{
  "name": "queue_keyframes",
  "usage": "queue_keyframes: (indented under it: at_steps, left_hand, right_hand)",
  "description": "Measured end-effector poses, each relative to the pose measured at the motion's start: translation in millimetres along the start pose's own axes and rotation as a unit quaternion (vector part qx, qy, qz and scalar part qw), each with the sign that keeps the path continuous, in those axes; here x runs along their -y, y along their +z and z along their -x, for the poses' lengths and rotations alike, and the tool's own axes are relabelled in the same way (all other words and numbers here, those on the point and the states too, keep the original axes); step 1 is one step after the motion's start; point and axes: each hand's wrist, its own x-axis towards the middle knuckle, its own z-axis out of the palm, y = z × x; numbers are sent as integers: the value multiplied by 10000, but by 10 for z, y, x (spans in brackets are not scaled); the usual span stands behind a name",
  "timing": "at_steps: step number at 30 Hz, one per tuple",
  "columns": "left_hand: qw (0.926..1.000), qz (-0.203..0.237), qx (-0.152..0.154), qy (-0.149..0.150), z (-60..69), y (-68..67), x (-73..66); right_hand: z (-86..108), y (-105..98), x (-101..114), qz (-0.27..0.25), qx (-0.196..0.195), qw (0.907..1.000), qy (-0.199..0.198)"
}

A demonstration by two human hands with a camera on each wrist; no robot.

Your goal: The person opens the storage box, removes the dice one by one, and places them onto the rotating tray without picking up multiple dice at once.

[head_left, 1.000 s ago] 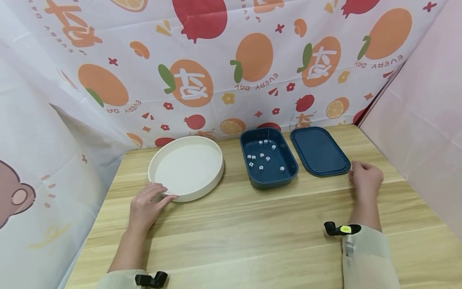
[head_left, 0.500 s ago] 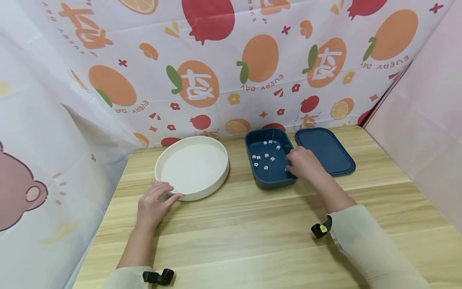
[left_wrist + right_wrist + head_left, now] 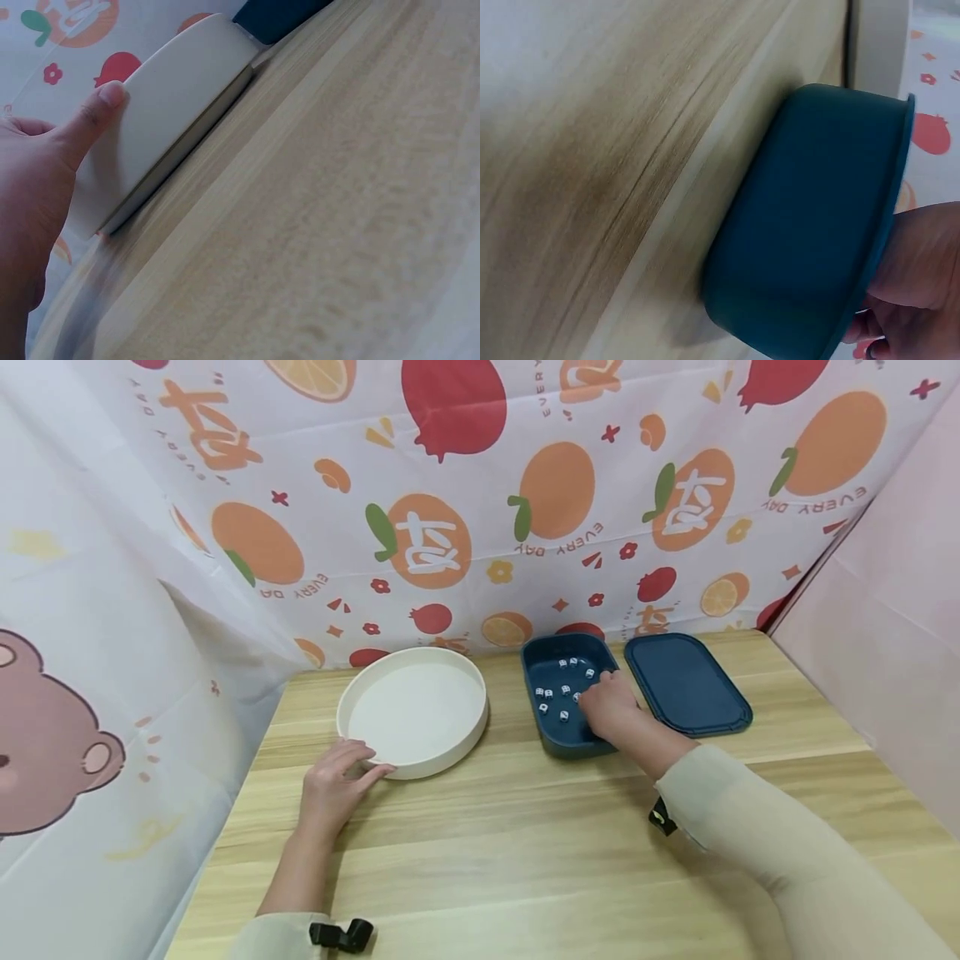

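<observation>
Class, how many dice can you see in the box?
9 in the box: two dice at the back, one right of them, two at left, two in the middle, two nearest the front. The right hand may hide more.

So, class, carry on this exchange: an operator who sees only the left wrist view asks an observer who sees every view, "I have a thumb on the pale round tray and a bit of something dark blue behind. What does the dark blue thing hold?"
Observer: Small white dice, scattered over its floor.
Operator: Where is the right hand?
Observer: Reaching in over the right side of that dark blue box.
Operator: Does anything lie beyond the box?
Observer: Yes, a flat dark blue lid on the table, just to its right.
</observation>
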Motion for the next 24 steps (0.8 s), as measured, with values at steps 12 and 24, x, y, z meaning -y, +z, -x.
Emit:
queue_keyframes:
  at_steps: [12, 24]
  left_hand:
    - [10000, 43, 57, -66, 7, -23, 9]
    - [9987, -440, 181, -200, 13, -40, -3]
  right_hand:
    - [-167, 67, 21, 54, 282, 9994, 181]
    - [-148, -52, -212, -1348, -461, 9896, 179]
